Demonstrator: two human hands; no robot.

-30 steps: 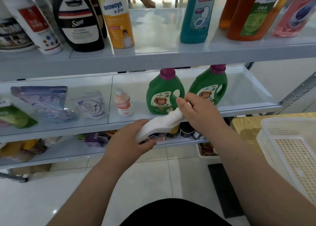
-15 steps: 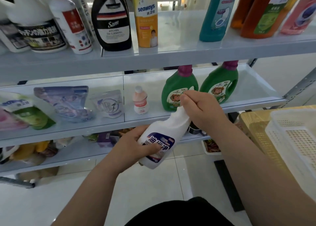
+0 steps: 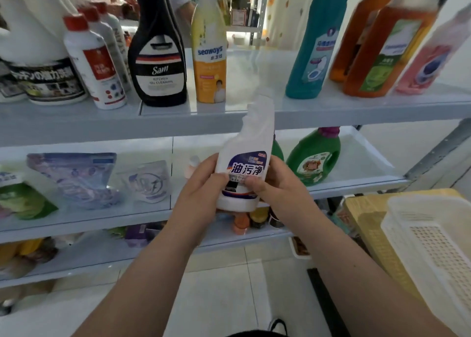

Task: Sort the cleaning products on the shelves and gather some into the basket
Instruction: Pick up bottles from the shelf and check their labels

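A white cleaner bottle [image 3: 251, 143] with a blue and purple label stands upright in front of the shelves, held in both hands. My left hand [image 3: 201, 191] grips its lower left side, thumb across the label. My right hand [image 3: 280, 186] grips the lower right side, thumb on the label too. The bottle's open neck reaches the front edge of the upper shelf [image 3: 331, 112]. A white perforated basket [image 3: 433, 237] sits at the lower right on a yellow basket [image 3: 367, 216].
On the upper shelf stand a black Sam bottle [image 3: 159, 63], a yellow seaways bottle [image 3: 210, 56], a teal bottle [image 3: 313, 43], orange bottles [image 3: 382, 48] and white bottles [image 3: 94, 63]. The middle shelf holds refill pouches [image 3: 76, 181] and a green jug [image 3: 316, 158]. Another person stands behind the shelves.
The bottle went from lying tilted low to upright and higher. My right hand slid from its neck down to its body, beside my left hand. The view tilted upward.
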